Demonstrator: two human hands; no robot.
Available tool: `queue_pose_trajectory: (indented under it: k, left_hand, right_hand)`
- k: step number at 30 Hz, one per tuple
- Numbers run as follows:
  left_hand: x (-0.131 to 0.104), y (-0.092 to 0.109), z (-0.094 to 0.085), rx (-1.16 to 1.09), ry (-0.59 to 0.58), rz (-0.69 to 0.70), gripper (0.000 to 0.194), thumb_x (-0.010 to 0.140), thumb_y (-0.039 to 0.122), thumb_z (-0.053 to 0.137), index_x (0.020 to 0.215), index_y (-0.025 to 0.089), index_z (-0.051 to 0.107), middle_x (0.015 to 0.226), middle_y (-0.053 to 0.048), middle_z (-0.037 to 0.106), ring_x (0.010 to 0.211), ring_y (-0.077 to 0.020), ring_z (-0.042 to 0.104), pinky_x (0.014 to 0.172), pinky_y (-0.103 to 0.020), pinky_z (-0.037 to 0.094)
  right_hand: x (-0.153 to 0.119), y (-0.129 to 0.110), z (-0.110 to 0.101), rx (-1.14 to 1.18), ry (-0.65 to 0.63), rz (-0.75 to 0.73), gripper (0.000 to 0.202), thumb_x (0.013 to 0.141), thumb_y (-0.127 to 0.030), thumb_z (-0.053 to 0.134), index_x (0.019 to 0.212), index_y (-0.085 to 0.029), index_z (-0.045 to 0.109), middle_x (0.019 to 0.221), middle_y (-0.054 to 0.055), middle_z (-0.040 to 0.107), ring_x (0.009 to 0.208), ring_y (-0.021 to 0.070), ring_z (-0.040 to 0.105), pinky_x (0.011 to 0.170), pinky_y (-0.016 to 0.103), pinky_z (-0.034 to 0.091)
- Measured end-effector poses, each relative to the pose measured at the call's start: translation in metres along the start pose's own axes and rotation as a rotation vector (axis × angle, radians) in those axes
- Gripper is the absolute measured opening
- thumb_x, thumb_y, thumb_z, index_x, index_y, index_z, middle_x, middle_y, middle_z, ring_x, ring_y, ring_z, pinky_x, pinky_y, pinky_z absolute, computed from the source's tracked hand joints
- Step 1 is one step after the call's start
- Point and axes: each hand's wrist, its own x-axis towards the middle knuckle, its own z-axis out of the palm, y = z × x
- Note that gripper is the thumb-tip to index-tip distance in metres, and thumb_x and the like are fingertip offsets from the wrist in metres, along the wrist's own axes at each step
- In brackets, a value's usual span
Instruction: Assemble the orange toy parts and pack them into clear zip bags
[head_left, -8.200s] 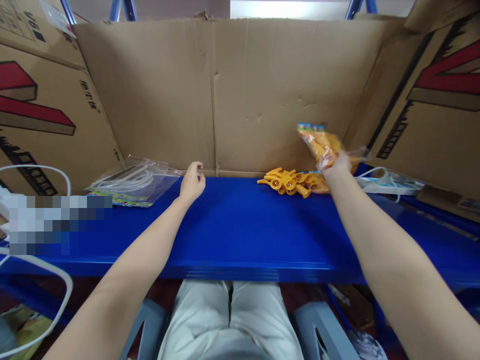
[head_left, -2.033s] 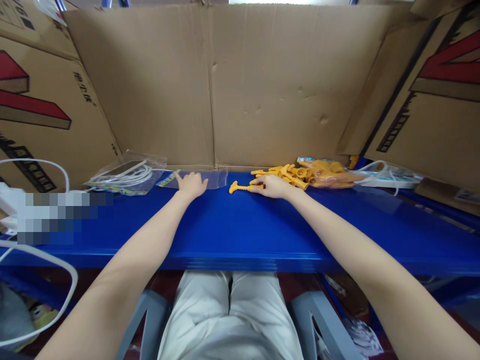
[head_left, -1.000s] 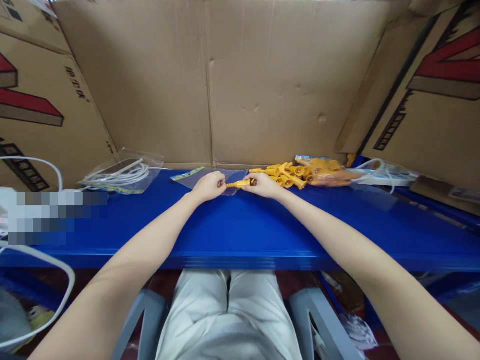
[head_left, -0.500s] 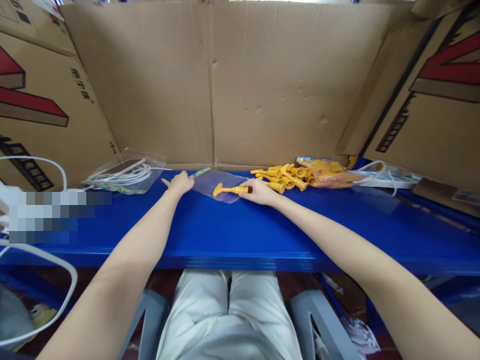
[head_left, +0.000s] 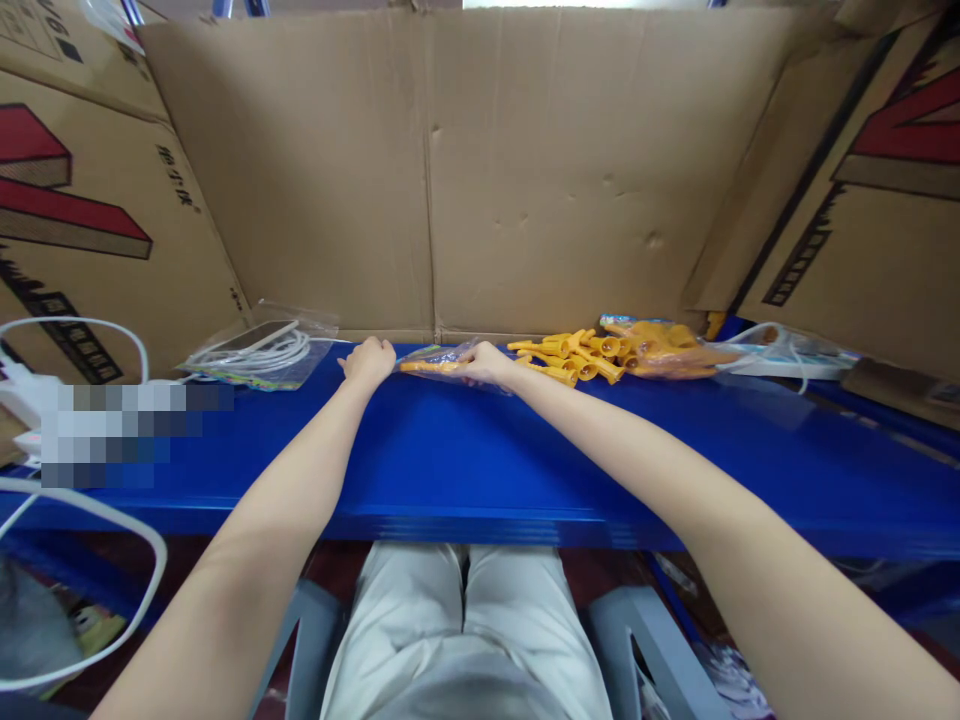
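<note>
A clear plastic bag (head_left: pixel 450 354) lies between my hands near the back of the blue table, and an orange hammer-like piece (head_left: pixel 424 367) shows within its film. My left hand (head_left: pixel 369 363) is closed on the bag's left end. At the bag's right side, my right hand (head_left: pixel 486 364) is closed around the piece's right end and the film; its fingertips are partly hidden. Just right of that hand lies a pile of similar orange pieces (head_left: pixel 574 358).
On the blue table (head_left: pixel 465 460), a bag with a white cable (head_left: pixel 281 350) lies left. A filled bag of orange pieces (head_left: pixel 664 348) and a white power strip (head_left: pixel 787 362) are at right. Cardboard (head_left: pixel 315 180) stands behind.
The orange piece has moved left into the bag, with my right hand following it slightly left and up. My left hand's fingers have drawn together on the bag's end.
</note>
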Motion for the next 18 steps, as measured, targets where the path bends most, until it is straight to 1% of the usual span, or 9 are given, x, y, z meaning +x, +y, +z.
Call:
queue_pose_trajectory:
  k: [3, 5, 7, 9, 11, 14, 18]
  left_hand:
    - [-0.001, 0.001, 0.0, -0.025, 0.015, 0.006, 0.043, 0.09, 0.033, 0.03, 0.108, 0.013, 0.064, 0.118, -0.022, 0.064, 0.117, -0.0355, 0.055, 0.102, -0.056, 0.033]
    - [-0.002, 0.001, -0.001, -0.039, 0.026, 0.008, 0.043, 0.091, 0.034, 0.03, 0.109, 0.014, 0.064, 0.117, -0.022, 0.065, 0.117, -0.0355, 0.056, 0.101, -0.057, 0.033]
    - [-0.002, 0.001, -0.002, -0.049, 0.03, 0.005, 0.044, 0.091, 0.036, 0.029, 0.11, 0.014, 0.064, 0.116, -0.021, 0.065, 0.117, -0.0356, 0.056, 0.1, -0.056, 0.035]
    - [-0.003, 0.001, -0.003, -0.054, 0.027, -0.007, 0.046, 0.091, 0.036, 0.028, 0.11, 0.014, 0.063, 0.117, -0.022, 0.065, 0.117, -0.0356, 0.056, 0.098, -0.055, 0.037]
    - [-0.003, 0.001, -0.004, -0.056, 0.021, -0.016, 0.048, 0.091, 0.037, 0.027, 0.111, 0.012, 0.063, 0.118, -0.023, 0.064, 0.117, -0.0358, 0.055, 0.098, -0.053, 0.038]
    - [-0.003, 0.002, -0.006, -0.058, 0.012, -0.029, 0.049, 0.092, 0.036, 0.026, 0.113, 0.012, 0.062, 0.12, -0.023, 0.062, 0.118, -0.0356, 0.055, 0.098, -0.053, 0.038]
    - [-0.004, 0.003, -0.006, -0.073, 0.035, -0.034, 0.047, 0.092, 0.037, 0.026, 0.115, 0.015, 0.061, 0.121, -0.02, 0.062, 0.118, -0.0348, 0.055, 0.098, -0.053, 0.037]
  right_hand:
    - [0.006, -0.004, 0.006, -0.116, 0.076, -0.036, 0.031, 0.078, -0.039, 0.064, 0.07, -0.009, 0.07, 0.069, 0.011, 0.067, 0.073, 0.0251, 0.065, 0.063, 0.031, 0.049]
    - [0.008, -0.006, 0.009, -0.168, 0.121, -0.082, 0.033, 0.079, -0.04, 0.064, 0.07, -0.009, 0.069, 0.071, 0.01, 0.067, 0.076, 0.0253, 0.065, 0.065, 0.029, 0.048]
    - [0.009, -0.005, 0.013, -0.12, 0.103, -0.131, 0.029, 0.08, -0.036, 0.064, 0.073, -0.008, 0.069, 0.076, 0.01, 0.069, 0.079, 0.0234, 0.065, 0.068, 0.028, 0.048]
    - [0.009, -0.003, 0.017, -0.003, 0.055, -0.198, 0.022, 0.079, -0.03, 0.065, 0.084, -0.009, 0.071, 0.088, 0.01, 0.072, 0.086, 0.0214, 0.065, 0.074, 0.027, 0.049]
    - [0.009, 0.0, 0.02, 0.104, 0.024, -0.236, 0.024, 0.076, -0.026, 0.068, 0.096, -0.013, 0.072, 0.101, 0.008, 0.072, 0.094, 0.0206, 0.065, 0.08, 0.027, 0.049]
    - [0.007, 0.005, 0.025, 0.171, -0.007, -0.219, 0.033, 0.074, -0.025, 0.07, 0.105, -0.014, 0.071, 0.108, 0.009, 0.07, 0.099, 0.0212, 0.065, 0.084, 0.028, 0.05]
    - [0.006, 0.006, 0.027, 0.188, -0.006, -0.205, 0.032, 0.074, -0.026, 0.071, 0.104, -0.014, 0.071, 0.109, 0.008, 0.07, 0.101, 0.0217, 0.065, 0.087, 0.03, 0.049]
